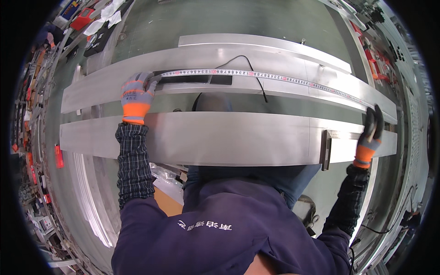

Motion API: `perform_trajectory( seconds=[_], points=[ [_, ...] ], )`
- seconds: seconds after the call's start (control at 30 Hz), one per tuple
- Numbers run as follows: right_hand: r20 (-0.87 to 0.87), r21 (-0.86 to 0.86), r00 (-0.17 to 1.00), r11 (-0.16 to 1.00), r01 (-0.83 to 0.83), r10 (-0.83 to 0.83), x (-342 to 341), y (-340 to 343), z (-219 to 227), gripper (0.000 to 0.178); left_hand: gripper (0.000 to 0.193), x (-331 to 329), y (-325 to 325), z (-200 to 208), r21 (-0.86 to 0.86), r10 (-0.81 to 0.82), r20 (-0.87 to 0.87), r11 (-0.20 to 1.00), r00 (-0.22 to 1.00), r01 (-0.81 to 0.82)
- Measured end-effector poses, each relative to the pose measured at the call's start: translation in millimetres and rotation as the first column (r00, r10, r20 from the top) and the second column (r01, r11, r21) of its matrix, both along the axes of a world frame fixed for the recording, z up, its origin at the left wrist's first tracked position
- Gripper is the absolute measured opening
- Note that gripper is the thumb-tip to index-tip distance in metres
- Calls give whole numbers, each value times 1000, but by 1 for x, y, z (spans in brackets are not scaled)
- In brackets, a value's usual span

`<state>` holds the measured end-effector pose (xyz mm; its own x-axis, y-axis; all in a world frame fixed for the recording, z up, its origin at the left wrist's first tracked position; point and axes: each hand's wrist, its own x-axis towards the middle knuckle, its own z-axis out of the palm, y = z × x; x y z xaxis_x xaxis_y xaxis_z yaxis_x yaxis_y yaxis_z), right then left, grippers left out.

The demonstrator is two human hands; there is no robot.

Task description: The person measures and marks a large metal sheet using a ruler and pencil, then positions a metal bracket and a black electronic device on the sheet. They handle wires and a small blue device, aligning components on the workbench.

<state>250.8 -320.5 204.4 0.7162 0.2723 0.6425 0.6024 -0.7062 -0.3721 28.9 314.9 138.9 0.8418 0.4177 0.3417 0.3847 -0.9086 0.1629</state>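
A white tape measure (256, 74) is drawn out along the far metal profile (110, 68). At its left end my left hand (137, 95), in a grey and orange glove, is closed round it; the case is mostly hidden by the fingers. The blade runs rightward, sloping toward me at its far end. There my right hand (369, 133), gloved in the same colours, has its fingers stretched out beside the blade; whether they touch it I cannot tell. Just left of this hand, a try square (326, 149) lies over the near metal profile (229, 137), its handle against the front edge.
A shorter metal strip (266, 43) rests along the far profile's back. A dark slot (185, 79) and a black cable (259, 80) show beneath the tape. Red tools (376, 64) line the right side. A red object (59, 156) stands at the left.
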Motion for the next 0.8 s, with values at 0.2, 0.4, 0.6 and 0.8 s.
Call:
perform_trajectory(
  seconds=[0.2,0.4,0.6,0.8],
  points=[
    [-73,170,936,929,-329,344,-56,173,-13,34,25,1,4,-13,17,-24,123,1000,992,22],
    [-236,212,810,842,-496,537,-65,277,-43,46,25,-3,10,-14,40,-55,157,998,986,49],
    [-202,-213,902,882,-421,382,-56,329,-60,76,27,-1,15,-20,11,-115,205,993,972,115],
    [-257,-255,909,884,-392,329,-66,346,-70,74,24,-2,13,-17,-62,-102,211,991,972,117]
  ],
)
